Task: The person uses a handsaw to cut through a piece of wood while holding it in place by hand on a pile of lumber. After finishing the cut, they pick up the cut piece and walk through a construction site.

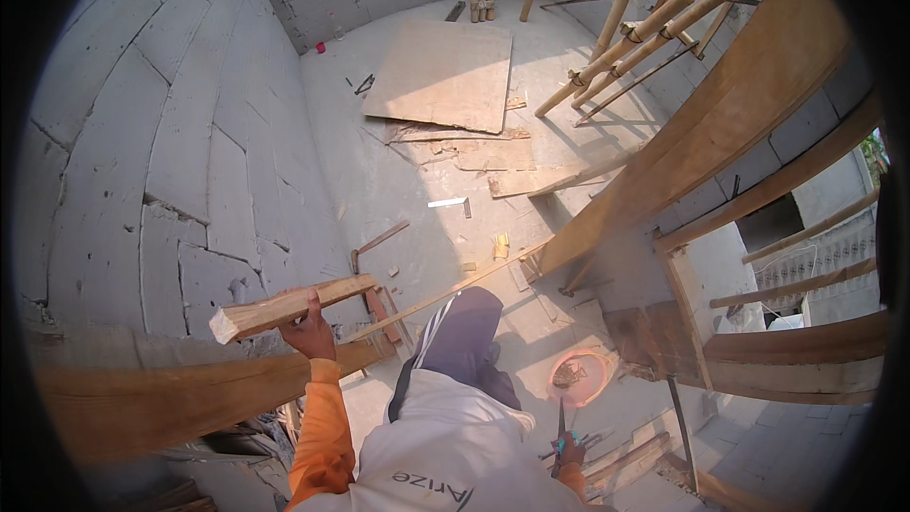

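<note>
My left hand point(311, 332) is closed around a short squared length of timber point(275, 311), raised at the left beside the block wall. The timber's pale cut end points left, and its other end reaches toward the middle. Low on the right, my right hand point(572, 453) is closed on a tool with a teal handle and a dark, narrow, pointed blade point(560, 415); its exact kind does not show clearly. Just beyond that hand, a round pink basin point(607, 362) on the floor holds small brownish pieces too small to make out.
A grey block wall point(218, 123) rises at the left. A plywood sheet point(441, 71) lies over scrap boards ahead, with a try square point(449, 202) nearer. Bamboo poles point(654, 24) lean at the far right. A long wide board point(701, 123) slants across the right side.
</note>
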### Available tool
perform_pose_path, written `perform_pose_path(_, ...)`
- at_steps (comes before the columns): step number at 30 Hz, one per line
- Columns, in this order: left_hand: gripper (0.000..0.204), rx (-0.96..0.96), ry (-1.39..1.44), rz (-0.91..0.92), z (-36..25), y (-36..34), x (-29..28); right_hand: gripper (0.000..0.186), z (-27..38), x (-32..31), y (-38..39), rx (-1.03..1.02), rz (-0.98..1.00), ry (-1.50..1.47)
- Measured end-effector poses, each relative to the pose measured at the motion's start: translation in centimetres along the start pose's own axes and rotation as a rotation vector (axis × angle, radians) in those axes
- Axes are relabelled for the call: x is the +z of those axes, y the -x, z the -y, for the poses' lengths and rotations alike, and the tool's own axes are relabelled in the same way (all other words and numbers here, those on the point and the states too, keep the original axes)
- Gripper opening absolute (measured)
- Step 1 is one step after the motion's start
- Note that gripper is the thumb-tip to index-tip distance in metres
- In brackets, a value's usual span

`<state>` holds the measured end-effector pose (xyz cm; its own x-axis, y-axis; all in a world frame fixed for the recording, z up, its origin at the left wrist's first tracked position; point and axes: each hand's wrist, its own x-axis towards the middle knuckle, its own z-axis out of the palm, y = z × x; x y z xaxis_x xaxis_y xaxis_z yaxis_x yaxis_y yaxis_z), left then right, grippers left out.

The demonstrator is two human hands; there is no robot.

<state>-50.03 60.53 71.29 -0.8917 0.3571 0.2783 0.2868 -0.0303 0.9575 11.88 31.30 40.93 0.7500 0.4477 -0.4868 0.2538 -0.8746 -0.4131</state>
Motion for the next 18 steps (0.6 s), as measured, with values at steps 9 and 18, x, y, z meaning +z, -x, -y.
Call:
perform_pose_path(9, 0.048, 0.027, -0.036, -0.175, -0.2, -4.5, 2.8, 0.061, 14.3, -1.0, -3.0, -0.129, 0.196, -0.253)
perform_pose_path(18, 0.051, -0.114, -0.081, -0.166, 6.2, -11.0, 12.1, 0.043, 31.1, -1.0, 4.2, -0.273, 0.107, -0.256)
